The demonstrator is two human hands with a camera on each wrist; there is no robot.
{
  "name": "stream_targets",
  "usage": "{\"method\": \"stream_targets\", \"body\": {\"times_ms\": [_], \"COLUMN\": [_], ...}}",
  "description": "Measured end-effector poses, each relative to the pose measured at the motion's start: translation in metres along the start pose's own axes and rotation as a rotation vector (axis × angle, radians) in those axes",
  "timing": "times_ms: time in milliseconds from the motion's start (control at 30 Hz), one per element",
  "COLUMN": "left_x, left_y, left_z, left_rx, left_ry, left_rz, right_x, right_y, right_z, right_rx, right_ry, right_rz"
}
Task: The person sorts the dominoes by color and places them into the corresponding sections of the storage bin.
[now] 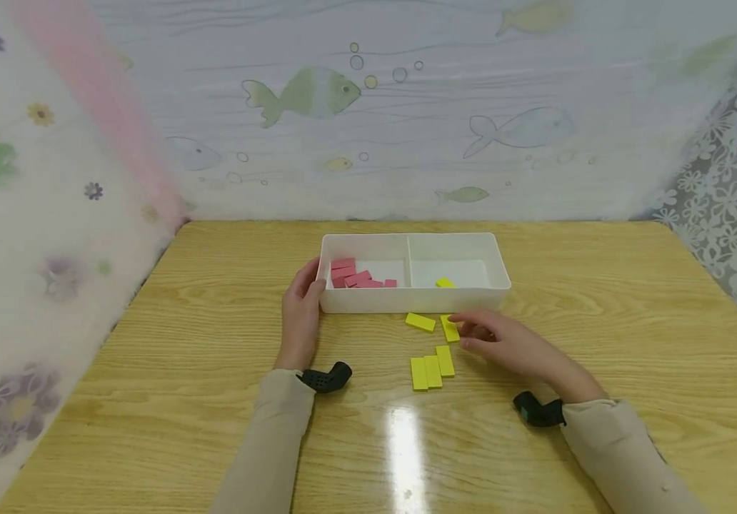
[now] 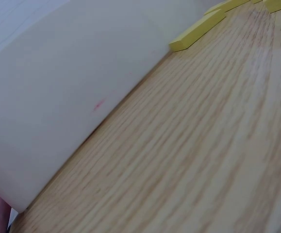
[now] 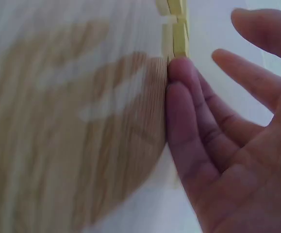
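A white two-compartment box [image 1: 368, 300] stands on the table, and my left hand [image 1: 300, 314] grips its left end with the thumb at the front corner. Several pink blocks [image 1: 358, 277] lie in its left compartment. One yellow block [image 1: 445, 283] shows in the right compartment, partly hidden by the front wall. My right hand [image 1: 503, 344], its fingers apart, reaches over a flat yellow block [image 1: 449, 329] in front of the box; the index fingertip is at that block. Left of it lies another yellow block [image 1: 420, 323]. Nearer me, more yellow blocks [image 1: 432, 372] lie side by side.
The wooden table [image 1: 201, 343] meets a wall with painted fish [image 1: 317, 93] behind the box. A flowered wall [image 1: 41, 235] borders the left side, and a floral-patterned panel [image 1: 735, 193] the right. Black wrist devices [image 1: 538, 410] are on both wrists.
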State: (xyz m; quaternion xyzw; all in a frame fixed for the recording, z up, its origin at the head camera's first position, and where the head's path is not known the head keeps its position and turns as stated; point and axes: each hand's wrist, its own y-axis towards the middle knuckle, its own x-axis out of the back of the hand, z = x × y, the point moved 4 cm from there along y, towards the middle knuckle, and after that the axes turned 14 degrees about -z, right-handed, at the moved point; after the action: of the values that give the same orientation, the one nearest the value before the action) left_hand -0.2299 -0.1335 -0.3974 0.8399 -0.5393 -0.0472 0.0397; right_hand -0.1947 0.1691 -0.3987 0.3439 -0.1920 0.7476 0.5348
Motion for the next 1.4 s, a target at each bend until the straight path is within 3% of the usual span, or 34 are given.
{"method": "stream_targets", "body": {"times_ms": [133, 267, 667, 967, 1400], "left_x": [0.0, 0.0, -0.001, 0.001, 0.0], "left_y": [0.005, 0.008, 0.008, 0.008, 0.008], "left_z": [0.009, 0.017, 0.016, 0.018, 0.019], "left_rx": [0.008, 0.0, -0.019, -0.015, -0.016], "left_ry": [-0.007, 0.003, 0.004, 0.006, 0.008], "left_rz": [-0.006, -0.017, -0.017, -0.017, -0.01], "right_x": [-0.007, -0.011, -0.011, -0.013, -0.012], "right_y": [-0.002, -0.006, -0.007, -0.006, -0.005], "right_z": [0.012, 0.019, 0.022, 0.023, 0.021], "right_rx": [0.088, 0.109, 0.167, 0.134, 0.128], "right_ry": [-0.147, -0.225, -0.239, -0.249, -0.143], "right_rz": [0.008, 0.013, 0.002, 0.043, 0.026]}}
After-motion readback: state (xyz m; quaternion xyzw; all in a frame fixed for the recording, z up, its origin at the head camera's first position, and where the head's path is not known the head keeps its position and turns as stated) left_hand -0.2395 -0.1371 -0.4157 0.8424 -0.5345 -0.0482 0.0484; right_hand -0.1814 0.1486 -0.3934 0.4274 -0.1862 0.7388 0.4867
